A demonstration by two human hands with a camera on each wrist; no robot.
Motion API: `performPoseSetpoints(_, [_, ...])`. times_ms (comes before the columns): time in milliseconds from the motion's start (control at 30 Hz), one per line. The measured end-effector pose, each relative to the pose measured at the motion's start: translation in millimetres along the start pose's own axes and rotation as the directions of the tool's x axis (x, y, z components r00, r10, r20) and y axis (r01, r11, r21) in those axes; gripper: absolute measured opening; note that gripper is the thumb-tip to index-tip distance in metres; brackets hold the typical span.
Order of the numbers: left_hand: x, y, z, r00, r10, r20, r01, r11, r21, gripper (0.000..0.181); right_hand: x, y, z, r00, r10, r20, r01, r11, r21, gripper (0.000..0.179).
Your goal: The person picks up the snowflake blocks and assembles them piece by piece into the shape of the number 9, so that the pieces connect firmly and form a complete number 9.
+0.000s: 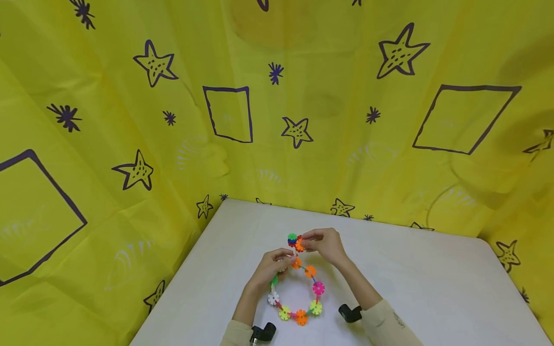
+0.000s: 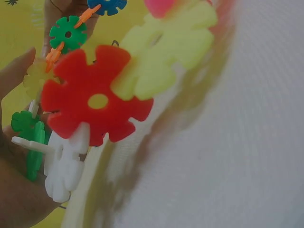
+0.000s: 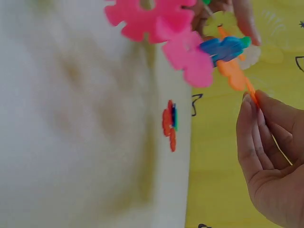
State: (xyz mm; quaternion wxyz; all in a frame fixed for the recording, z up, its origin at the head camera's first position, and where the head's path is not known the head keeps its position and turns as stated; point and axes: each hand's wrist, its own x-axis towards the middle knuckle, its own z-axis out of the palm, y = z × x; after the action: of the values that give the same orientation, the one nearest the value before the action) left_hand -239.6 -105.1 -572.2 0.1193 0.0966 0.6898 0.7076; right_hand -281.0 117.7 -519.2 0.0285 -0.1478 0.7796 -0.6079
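A ring of notched, flower-shaped interlocking discs [image 1: 301,317] hangs below my hands in the head view, in orange, yellow, pink, white and green. My left hand [image 1: 270,266] grips the ring at its upper left, its fingers covering part of the chain. In the left wrist view, a red disc [image 2: 71,109] and a white disc [image 2: 64,171] show large beside that hand. My right hand [image 1: 328,245] pinches an orange disc [image 3: 251,90] between thumb and fingertips, right at the top of the ring. A blue disc [image 3: 222,49] and a pink disc [image 3: 190,59] show near it.
Beyond the ring, a small pile of loose discs [image 1: 292,238] in green, blue and red lies on the white table [image 1: 415,274]. A yellow patterned cloth [image 1: 324,168] hangs around the table. Black wrist devices [image 1: 349,313] sit by both sleeves.
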Motion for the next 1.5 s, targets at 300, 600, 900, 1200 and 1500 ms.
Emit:
performPoseSetpoints(300, [0.8,0.0,-1.7,1.000,0.004,0.013,-0.004,1.000,-0.012,0.034,-2.9,-17,4,1.000,-0.003,0.013,0.002,1.000,0.029,0.017])
performPoseSetpoints(600, [0.1,1.2,-0.1,1.000,0.007,0.013,-0.007,1.000,-0.031,0.031,-8.4,-24,7,0.999,-0.033,0.015,0.034,0.999,-0.034,0.012])
performPoseSetpoints(900, [-0.6,2.1,-0.2,0.999,0.028,0.026,-0.027,0.999,-0.035,0.031,-5.7,-23,9,0.999,-0.046,-0.015,0.046,0.999,-0.015,0.014])
performPoseSetpoints(1200, [-1.8,3.7,-1.6,0.999,0.023,0.036,-0.023,1.000,-0.011,0.032,-6.5,-29,9,0.998,-0.054,0.019,0.055,0.995,-0.089,0.008])
performPoseSetpoints(1500, [-4.6,6.2,-2.4,1.000,0.018,0.008,-0.018,1.000,-0.003,0.035,-7.7,-32,10,0.996,-0.064,0.069,0.074,0.984,-0.161,0.007])
